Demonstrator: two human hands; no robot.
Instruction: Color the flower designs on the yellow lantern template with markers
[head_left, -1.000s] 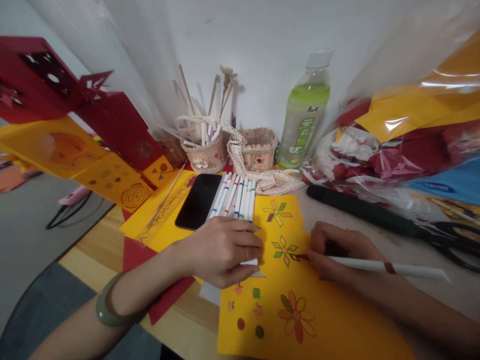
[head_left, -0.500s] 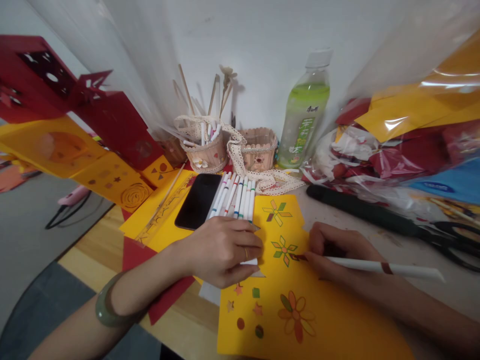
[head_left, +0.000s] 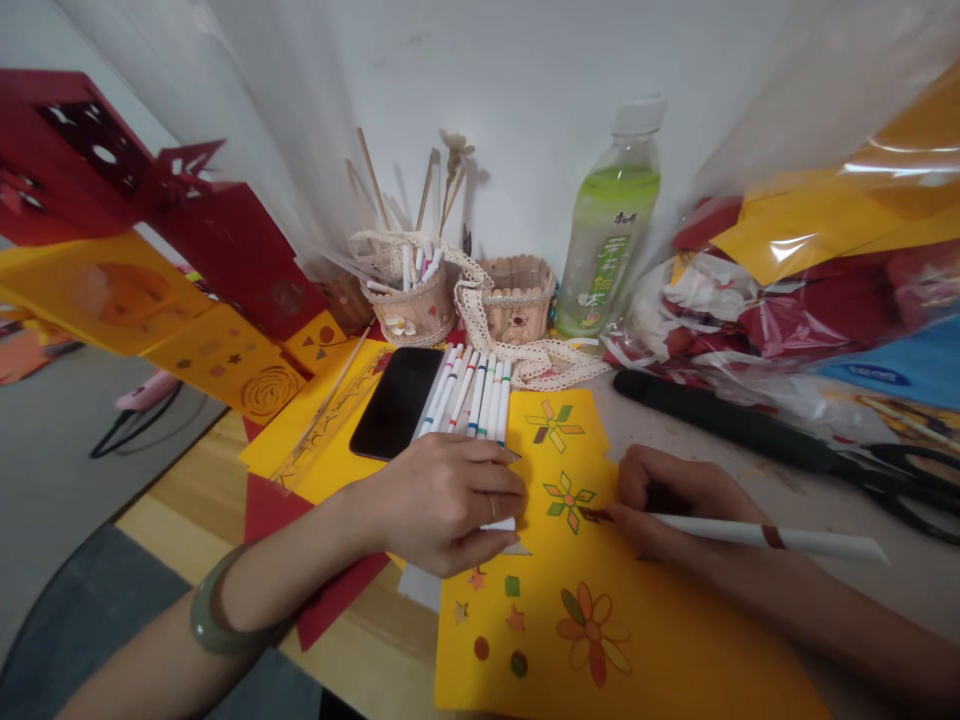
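My right hand [head_left: 675,500] is closed around a white marker with a brown band [head_left: 817,542]. The marker's brown tip sits beside a petal of the middle flower drawing [head_left: 568,502] on the yellow paper [head_left: 675,640]. My left hand [head_left: 450,500] rests at the left edge of that paper, fingers curled, over the near ends of several white markers [head_left: 480,390]. Something white shows between its thumb and fingers, too covered to make out. Above and below the middle drawing are another small flower [head_left: 553,426] and a larger one [head_left: 594,632]. Small stars, ovals and a square mark the paper's lower left.
A black phone [head_left: 396,402] lies left of the markers. Behind stand a pen basket [head_left: 412,310], a smaller basket [head_left: 517,310] and a drink bottle [head_left: 611,230]. Scissors [head_left: 915,485] and a plastic bag [head_left: 810,250] occupy the right; red and yellow paper boxes [head_left: 225,250] stand left.
The marker in my right hand has shifted very slightly at the middle flower. My left hand and everything around stay put.
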